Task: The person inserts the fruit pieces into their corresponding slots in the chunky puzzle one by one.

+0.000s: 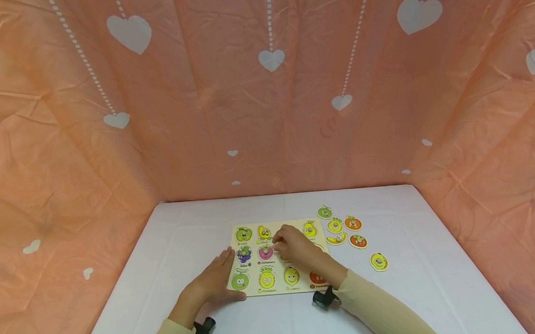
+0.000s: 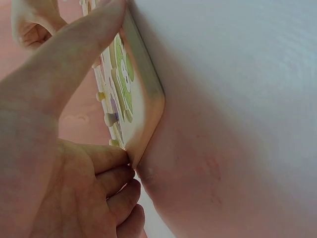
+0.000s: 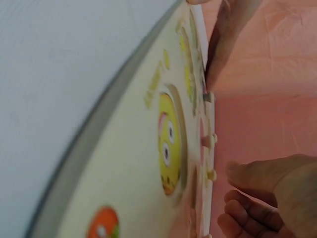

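A pale fruit puzzle board [image 1: 279, 281] lies on the table, printed with rows of cartoon fruits. My left hand [image 1: 211, 280] rests at its near left corner, straight fingers along the left edge and thumb by the near edge. Over the board, my right hand [image 1: 298, 246] has loosely curled fingers beside the strawberry piece [image 1: 266, 253] and mango piece [image 1: 264, 232]. In the right wrist view, nothing shows between the right thumb and fingers [image 3: 247, 173], which are apart from the knobs [image 3: 211, 175]. The lemon picture [image 3: 168, 144] sits in a knobless recess.
Loose knobbed pieces lie right of the board: a green fruit [image 1: 325, 213], pineapple [image 1: 335, 226], banana [image 1: 336, 239], orange [image 1: 353, 223], a red-orange fruit [image 1: 358, 241] and lemon [image 1: 379, 262]. A peach-coloured cloth with hearts [image 1: 211, 114] surrounds the white table [image 1: 185, 225].
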The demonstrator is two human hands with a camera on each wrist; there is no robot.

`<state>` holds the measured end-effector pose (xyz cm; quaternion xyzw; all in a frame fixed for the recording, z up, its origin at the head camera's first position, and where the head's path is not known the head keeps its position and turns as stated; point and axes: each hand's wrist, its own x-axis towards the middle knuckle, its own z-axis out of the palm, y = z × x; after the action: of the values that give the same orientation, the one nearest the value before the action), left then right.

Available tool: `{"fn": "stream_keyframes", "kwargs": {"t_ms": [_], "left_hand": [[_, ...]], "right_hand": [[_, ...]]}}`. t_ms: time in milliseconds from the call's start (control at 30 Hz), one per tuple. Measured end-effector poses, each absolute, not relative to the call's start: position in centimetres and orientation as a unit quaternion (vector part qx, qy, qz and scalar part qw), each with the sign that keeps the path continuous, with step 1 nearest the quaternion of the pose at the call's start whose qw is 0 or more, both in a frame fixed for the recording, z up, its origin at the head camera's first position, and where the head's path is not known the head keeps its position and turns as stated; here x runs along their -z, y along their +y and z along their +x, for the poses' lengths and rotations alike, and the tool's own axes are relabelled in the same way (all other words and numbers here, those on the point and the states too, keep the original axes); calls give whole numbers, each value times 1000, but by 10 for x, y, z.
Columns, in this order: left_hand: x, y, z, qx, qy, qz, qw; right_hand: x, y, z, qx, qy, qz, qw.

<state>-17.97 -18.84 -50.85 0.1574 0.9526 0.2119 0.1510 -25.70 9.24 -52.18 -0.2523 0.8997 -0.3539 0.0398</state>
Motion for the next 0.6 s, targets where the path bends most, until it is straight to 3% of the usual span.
{"fn": "stream_keyframes", "kwargs": {"t_ms": [600], "left_hand": [[510, -191, -179, -218, 951, 161, 146]], "right_hand": [[509, 119, -248, 379, 905, -194, -4]]}}
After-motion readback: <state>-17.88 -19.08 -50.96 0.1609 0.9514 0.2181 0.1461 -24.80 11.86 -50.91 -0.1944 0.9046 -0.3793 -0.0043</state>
